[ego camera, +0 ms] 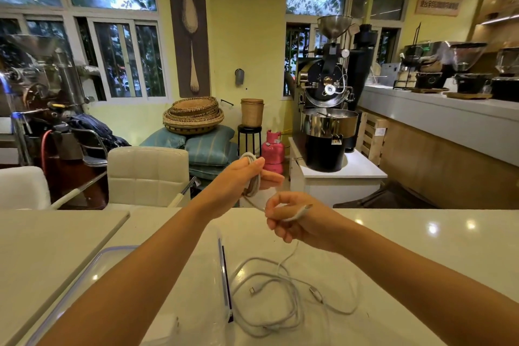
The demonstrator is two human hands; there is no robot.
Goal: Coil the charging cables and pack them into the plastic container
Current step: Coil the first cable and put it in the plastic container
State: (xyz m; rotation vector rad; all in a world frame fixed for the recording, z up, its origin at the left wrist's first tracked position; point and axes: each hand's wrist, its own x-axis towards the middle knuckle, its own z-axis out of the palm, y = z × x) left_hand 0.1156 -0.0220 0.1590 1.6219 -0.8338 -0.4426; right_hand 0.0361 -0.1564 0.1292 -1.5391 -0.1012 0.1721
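My left hand is raised over the far edge of the white table and holds a white charging cable wound in loops around its fingers. A short run of that cable leads down to my right hand, which pinches the cable's end, the plug sticking out past the knuckles. More white cables lie loosely tangled on the table below my right arm. The clear plastic container with a blue rim stands under my left forearm, which hides most of it.
White chairs stand beyond the table's far edge. A coffee roaster on a white stand and a long counter with grinders sit at the back right. A second white tabletop adjoins on the left.
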